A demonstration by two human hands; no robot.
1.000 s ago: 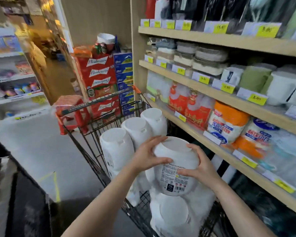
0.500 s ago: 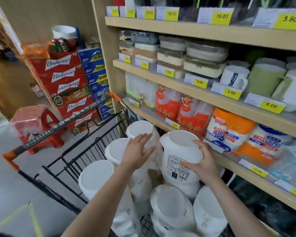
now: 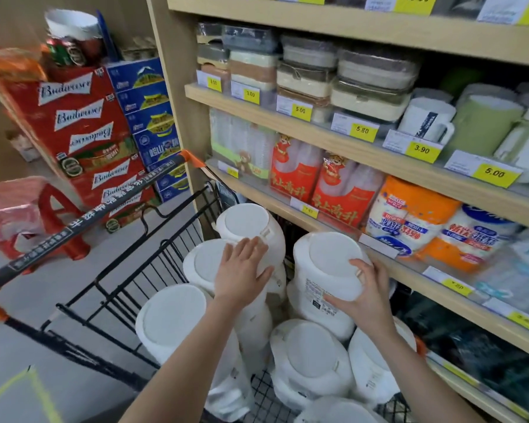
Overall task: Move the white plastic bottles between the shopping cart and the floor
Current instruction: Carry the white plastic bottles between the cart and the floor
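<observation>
**Both hands on white bottles in the cart**

We see the black wire shopping cart standing against the wooden shelf unit, its basket packed with upright white plastic bottles. Our right hand grips the bottle at the basket's shelf-side edge, fingers curled over its top rim and thumb across the labelled side; this bottle stands higher than those beneath it. Our left hand lies with straight, slightly spread fingers against the bottle at the far corner, covering part of its neighbour; it holds nothing. Three more bottles fill the near part of the basket. The cart handle with orange ends runs across the left. Behind it stand red beer cartons, blue cartons and a red stool.
</observation>
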